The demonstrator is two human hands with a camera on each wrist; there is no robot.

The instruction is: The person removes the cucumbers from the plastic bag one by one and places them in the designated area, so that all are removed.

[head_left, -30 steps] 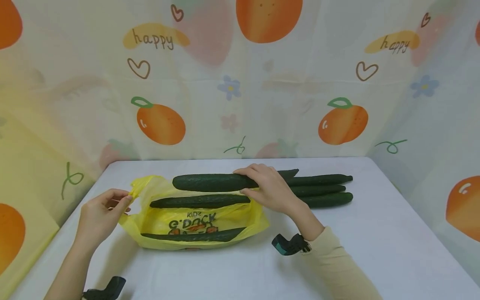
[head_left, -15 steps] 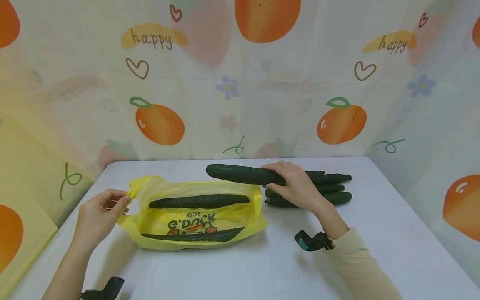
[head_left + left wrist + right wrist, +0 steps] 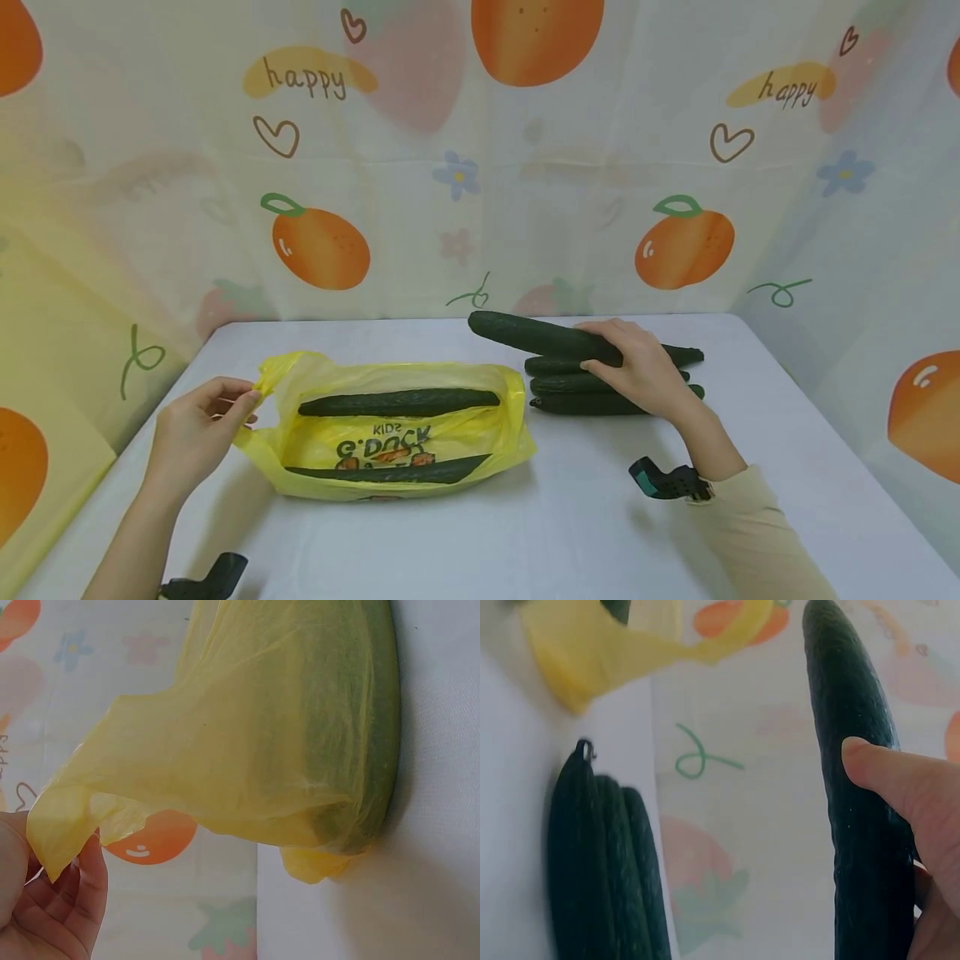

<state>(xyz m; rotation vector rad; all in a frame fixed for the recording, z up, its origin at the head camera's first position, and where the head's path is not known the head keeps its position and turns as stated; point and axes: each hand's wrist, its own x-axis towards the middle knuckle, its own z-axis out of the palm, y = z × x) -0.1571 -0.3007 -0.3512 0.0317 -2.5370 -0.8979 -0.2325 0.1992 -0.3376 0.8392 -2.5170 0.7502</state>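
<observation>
Yellow bag (image 3: pixel 517 421) we pinch with our left hand (image 3: pixel 201 427); our right hand (image 3: pixel 641 367) grips one cucumber (image 3: pixel 532 333), three others (image 3: pixel 577 405) below.

"happy" (image 3: pixel 305 81) x2 on bkdrp (image 3: pixel 540 242), flipped "G.DUCK KIDS" (image 3: pixel 385 447) on yel. bag (image 3: pixel 516 425)

Left hand (image 3: pixel 197 433) at the lower left has a pinch on one end of a yellow bag (image 3: pixel 517 437), and there's two cucumbers (image 3: pixel 399 402) in it. Right of center, the right hand (image 3: pixel 641 371) is gripping another cucumber (image 3: pixel 525 332), left end tipped up, over a row of cucumbers (image 3: pixel 581 406) on the white tabletop (image 3: pixel 450 550).
</observation>
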